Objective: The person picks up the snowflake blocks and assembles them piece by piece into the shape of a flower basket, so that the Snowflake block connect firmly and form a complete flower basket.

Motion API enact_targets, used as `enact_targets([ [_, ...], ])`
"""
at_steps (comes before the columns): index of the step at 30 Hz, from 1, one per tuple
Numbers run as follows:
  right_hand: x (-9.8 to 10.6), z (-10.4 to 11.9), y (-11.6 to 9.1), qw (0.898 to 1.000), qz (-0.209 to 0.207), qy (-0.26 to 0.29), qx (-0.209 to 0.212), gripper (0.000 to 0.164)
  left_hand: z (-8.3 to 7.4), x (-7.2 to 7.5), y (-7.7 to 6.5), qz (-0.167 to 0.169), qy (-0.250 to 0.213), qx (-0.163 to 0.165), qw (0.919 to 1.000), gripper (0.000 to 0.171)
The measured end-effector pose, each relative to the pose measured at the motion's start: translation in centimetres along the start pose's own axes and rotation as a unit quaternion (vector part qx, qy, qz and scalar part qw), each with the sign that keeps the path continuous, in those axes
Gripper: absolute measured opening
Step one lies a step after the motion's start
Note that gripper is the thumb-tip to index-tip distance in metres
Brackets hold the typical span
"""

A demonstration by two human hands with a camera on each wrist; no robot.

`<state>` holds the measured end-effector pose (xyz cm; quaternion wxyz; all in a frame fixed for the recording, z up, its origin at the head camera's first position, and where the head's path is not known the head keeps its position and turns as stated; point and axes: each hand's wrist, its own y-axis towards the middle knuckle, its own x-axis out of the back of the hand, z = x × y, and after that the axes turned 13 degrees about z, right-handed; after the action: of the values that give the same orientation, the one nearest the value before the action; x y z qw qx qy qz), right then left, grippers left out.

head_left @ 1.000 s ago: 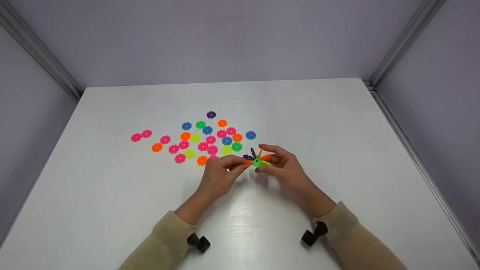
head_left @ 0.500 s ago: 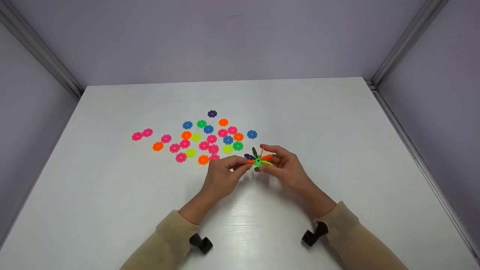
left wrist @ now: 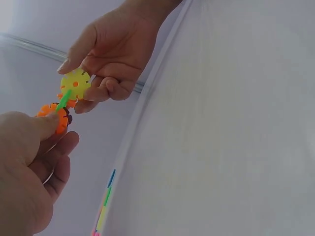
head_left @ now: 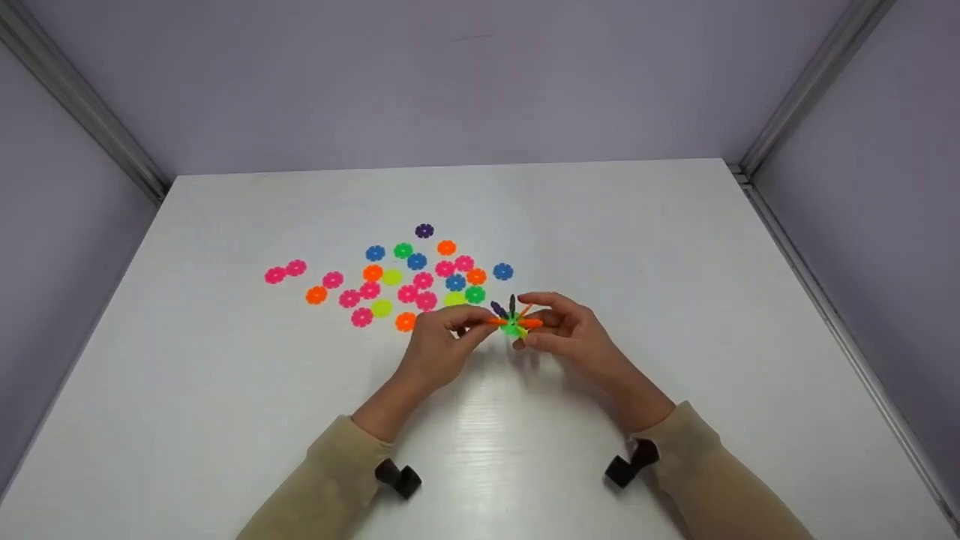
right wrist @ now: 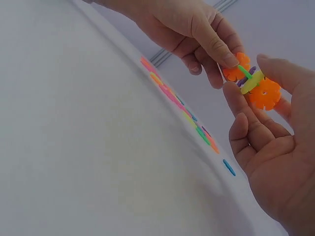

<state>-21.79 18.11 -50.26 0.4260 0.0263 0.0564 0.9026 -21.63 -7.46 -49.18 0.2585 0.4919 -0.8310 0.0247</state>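
Note:
Both hands hold a cluster of interlocking plastic flower discs above the table. Its hub is a green disc (head_left: 512, 325), with purple, dark, orange and yellow discs slotted around the rim like spokes. My left hand (head_left: 439, 345) pinches an orange disc (left wrist: 54, 117) on the left side between thumb and fingers. The right hand (head_left: 566, 328) grips the other side, thumb below and index finger above. In the left wrist view a yellow disc (left wrist: 75, 84) lies at the right thumb's tip. In the right wrist view another orange disc (right wrist: 266, 93) shows between the right thumb and fingers.
Loose flower discs in pink, orange, blue, green and yellow lie flat on the white table (head_left: 637, 240), left of and beyond the hands. A blue disc (head_left: 503, 271) is nearest the right hand, and a purple disc (head_left: 424, 231) lies farthest back. Grey walls enclose the table.
The cluster has turned slightly clockwise in the head view: the dark disc now points straight up, the purple one has swung upward, and the right-hand orange one has dropped level. Both hands stay nearly in place.

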Motion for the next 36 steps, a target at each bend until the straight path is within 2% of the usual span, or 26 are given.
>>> enact_targets([
  [3, 0.2, -0.1, 0.2, 0.999, -0.036, 0.002, -0.001, 0.051, 0.2, 0.3, 0.6, 0.0, 0.008, 0.017, 0.9998, 0.024],
  [6, 0.8, 0.0, 0.3, 0.996, -0.091, -0.004, -0.01, 0.05, 0.6, 0.9, 1.5, -0.003, 0.019, 0.032, 0.9993, 0.028],
  [9, 1.4, 0.3, 0.3, 0.99, -0.141, -0.013, -0.027, 0.05, 1.1, 1.7, 2.9, -0.003, 0.026, 0.049, 0.9985, 0.029],
  [12, 2.1, 0.3, 0.2, 0.985, -0.169, -0.014, -0.032, 0.048, 1.6, 2.3, 4.8, 0.012, 0.03, 0.078, 0.9965, 0.031],
  [17, 2.8, 0.2, 0.1, 0.982, -0.187, 0.005, -0.016, 0.048, 2.5, 2.9, 8.1, 0.053, 0.027, 0.134, 0.9892, 0.036],
  [22, 2.8, 0.1, 0.1, 0.981, -0.194, 0.021, -0.02, 0.05, 3.5, 2.9, 10.2, 0.092, 0.026, 0.172, 0.9805, 0.039],
  [27, 2.8, 0.0, 0.2, 0.981, -0.193, 0.029, -0.022, 0.051, 4.2, 2.7, 11.2, 0.115, 0.036, 0.197, 0.973, 0.039],
  [36, 3.0, -0.2, 0.2, 0.981, -0.191, 0.018, -0.017, 0.049, 4.6, 1.8, 11.9, 0.136, 0.099, 0.184, 0.9684, 0.036],
])
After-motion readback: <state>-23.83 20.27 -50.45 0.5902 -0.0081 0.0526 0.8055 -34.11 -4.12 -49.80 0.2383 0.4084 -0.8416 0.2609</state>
